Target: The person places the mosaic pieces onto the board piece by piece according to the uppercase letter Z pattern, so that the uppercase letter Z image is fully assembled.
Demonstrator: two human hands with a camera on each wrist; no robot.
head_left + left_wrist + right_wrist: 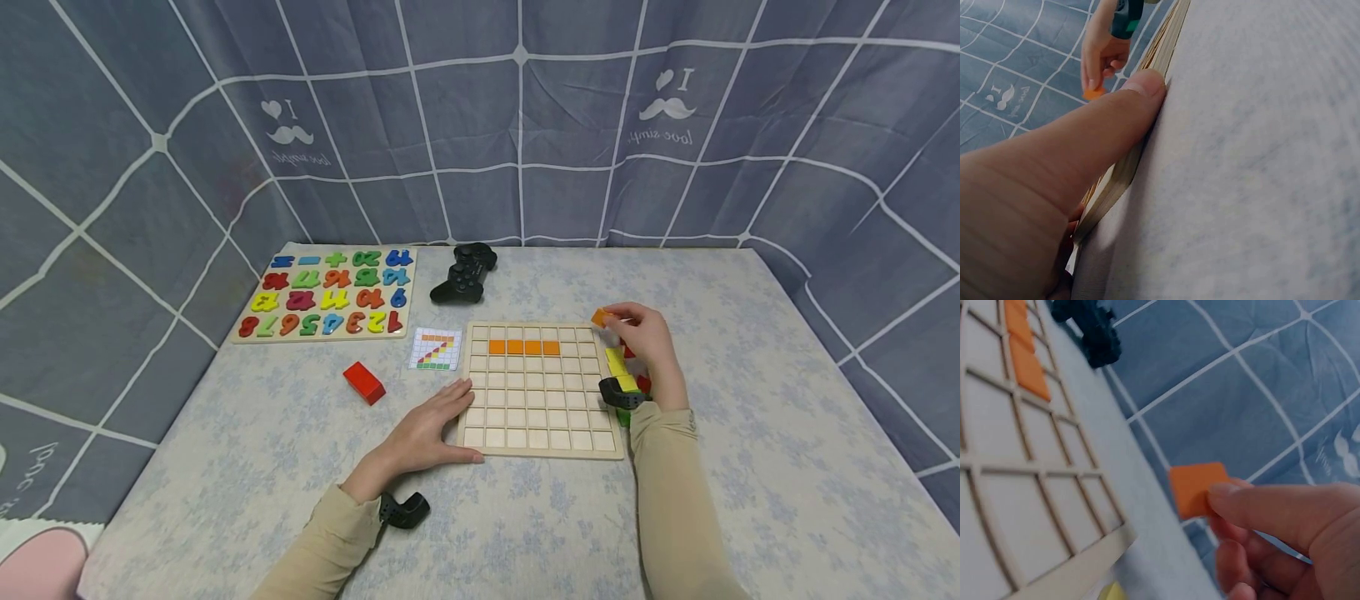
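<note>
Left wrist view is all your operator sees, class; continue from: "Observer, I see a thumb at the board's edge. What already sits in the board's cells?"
Observer: Four orange tiles sit side by side in one row of the board.
Operator: Anything beyond its far edge?
Observer: A black game controller, toward its far left corner.
Operator: And anything loose to the left?
Observer: A red block, lying apart from the left hand.
</note>
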